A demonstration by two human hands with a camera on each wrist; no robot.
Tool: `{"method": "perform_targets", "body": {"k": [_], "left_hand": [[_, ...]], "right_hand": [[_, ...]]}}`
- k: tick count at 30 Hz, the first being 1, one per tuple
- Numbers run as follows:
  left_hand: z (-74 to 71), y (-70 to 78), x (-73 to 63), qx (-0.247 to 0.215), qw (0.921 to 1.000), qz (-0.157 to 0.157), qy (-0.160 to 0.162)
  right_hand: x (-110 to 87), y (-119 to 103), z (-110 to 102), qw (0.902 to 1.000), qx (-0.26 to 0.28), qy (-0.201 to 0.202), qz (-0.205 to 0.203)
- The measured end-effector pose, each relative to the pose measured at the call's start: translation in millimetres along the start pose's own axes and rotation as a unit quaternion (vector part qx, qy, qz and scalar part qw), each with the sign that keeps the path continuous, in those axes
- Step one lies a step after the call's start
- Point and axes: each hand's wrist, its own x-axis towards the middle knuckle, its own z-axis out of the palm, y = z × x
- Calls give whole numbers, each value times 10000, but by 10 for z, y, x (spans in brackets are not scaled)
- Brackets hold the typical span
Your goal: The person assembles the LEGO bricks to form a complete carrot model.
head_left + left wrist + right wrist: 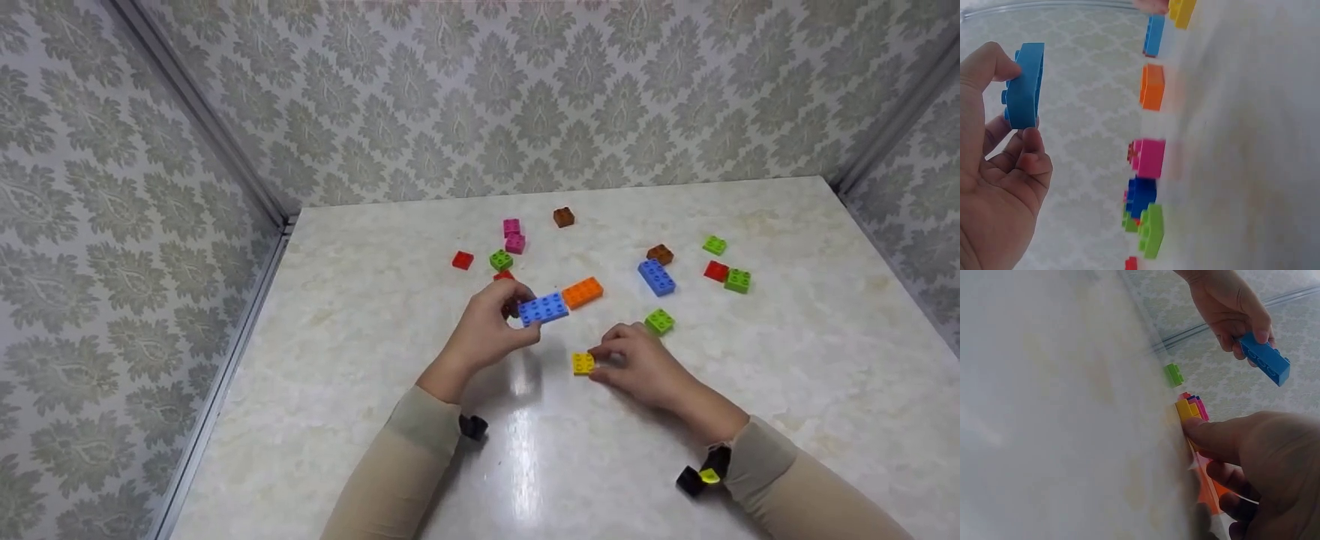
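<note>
A blue eight-stud toy brick is held up off the table by my left hand, between thumb and fingers. The left wrist view shows the same blue brick with its studs turned toward the palm side. My right hand pinches a small yellow brick at its right edge, low at the tabletop. In the right wrist view the thumb lies against the yellow brick. An orange brick lies just beyond the held blue one. A green brick sits close behind the right hand.
Another blue brick touches a brown one at the right. Further right are red and green bricks. Pink bricks, a green brick and a red one lie behind the left hand. Patterned walls enclose the table.
</note>
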Motion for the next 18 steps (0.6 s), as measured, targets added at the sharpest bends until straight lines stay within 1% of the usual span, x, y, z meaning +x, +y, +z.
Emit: {"method": "perform_targets", "body": {"k": [2,4,6,11,14,18], "left_hand": [[93,-29,-26,42,9998,25,-193],[180,-71,-50,145,9990,-9,-416],[245,-108,-64,222,9980,-84,-591],[332,-149,-60,188,9969,-185,-735],[378,-149,-53,211,9955,-210,-903],[446,-157,-61,266,9924,-337,-1149]], "right_hand": [[-17,15,17,10000,30,-19,-22],[-30,21,24,10000,47,-32,-13],[-35,26,19,9999,21,-32,-97],[-16,16,-1,9997,-96,27,-223],[4,11,-10,9996,-119,78,-241],[20,20,-5,9993,-124,149,-321]]}}
